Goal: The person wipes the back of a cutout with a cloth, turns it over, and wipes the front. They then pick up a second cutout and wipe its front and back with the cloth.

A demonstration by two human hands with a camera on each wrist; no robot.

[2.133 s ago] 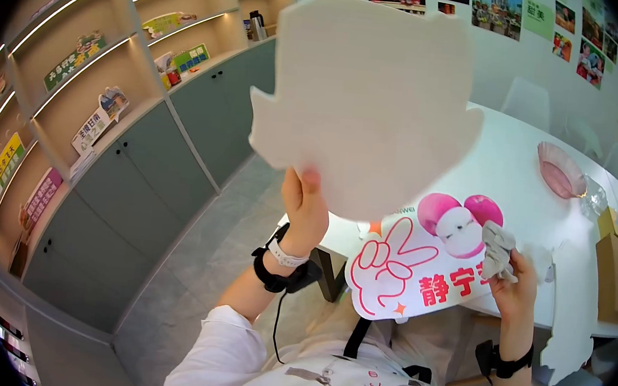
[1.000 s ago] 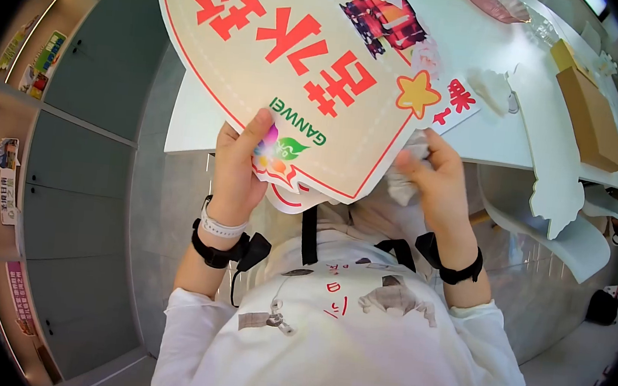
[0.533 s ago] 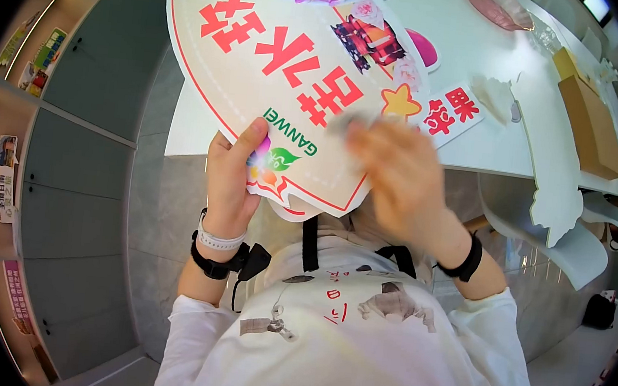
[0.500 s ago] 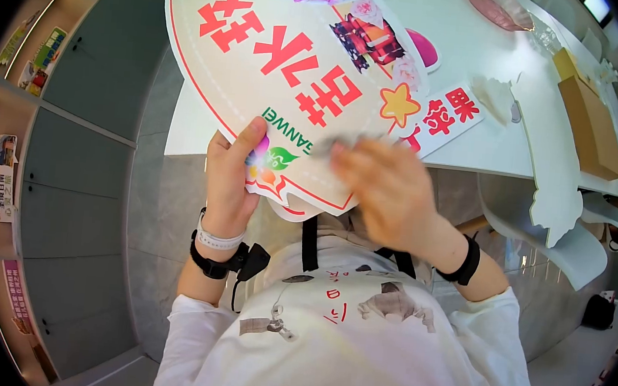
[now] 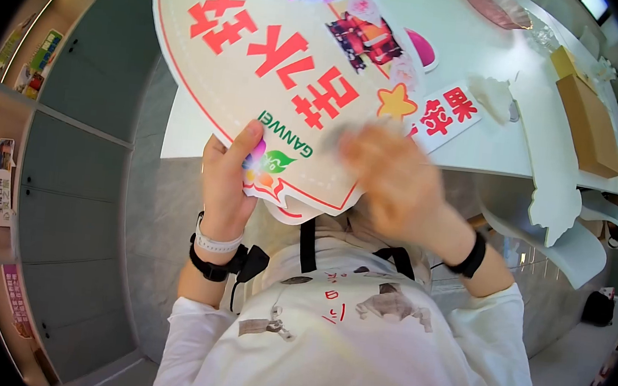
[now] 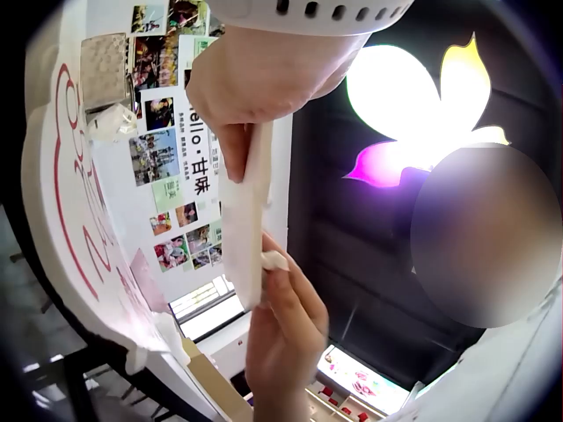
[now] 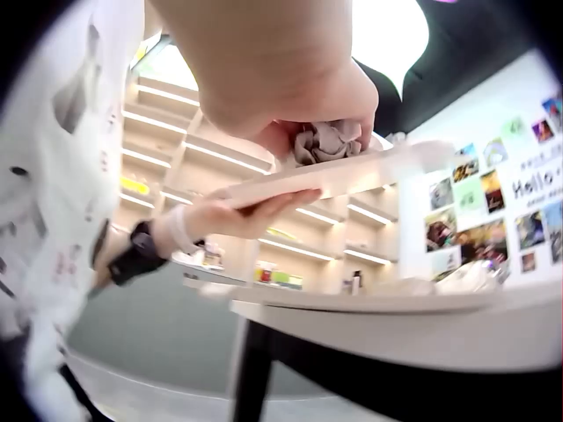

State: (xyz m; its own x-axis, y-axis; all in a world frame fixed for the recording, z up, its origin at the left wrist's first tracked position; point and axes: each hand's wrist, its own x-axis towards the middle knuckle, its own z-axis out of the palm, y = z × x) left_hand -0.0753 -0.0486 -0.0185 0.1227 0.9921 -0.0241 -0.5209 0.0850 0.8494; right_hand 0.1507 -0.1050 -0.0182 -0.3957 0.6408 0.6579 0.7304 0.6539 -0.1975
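A large cut-out board sign (image 5: 274,89) with red Chinese characters and a green GANWEI logo is held printed side up over the table's near edge. My left hand (image 5: 228,178) grips its lower left edge, thumb on the printed face and fingers underneath. In my right hand (image 5: 396,179), blurred in the head view, is a crumpled grey cloth (image 7: 327,142), pressed against the printed face near the lower right edge. The left wrist view shows the board (image 6: 242,220) edge-on between both hands. Beneath it, a second sign (image 5: 446,117) with red characters lies partly hidden.
The white table (image 5: 478,57) carries a pink ribbed bowl (image 5: 498,6) at the back and a brown cardboard box (image 5: 590,127) at right. A white cut-out board (image 5: 550,164) overhangs the near edge, above a white chair (image 5: 567,255). Grey cabinets (image 5: 79,148) stand at left.
The raised sign, blank back showing, has been lowered and turned printed side up. My right hand has brought the cloth onto its face and shifts slightly there; my left hand keeps its grip.
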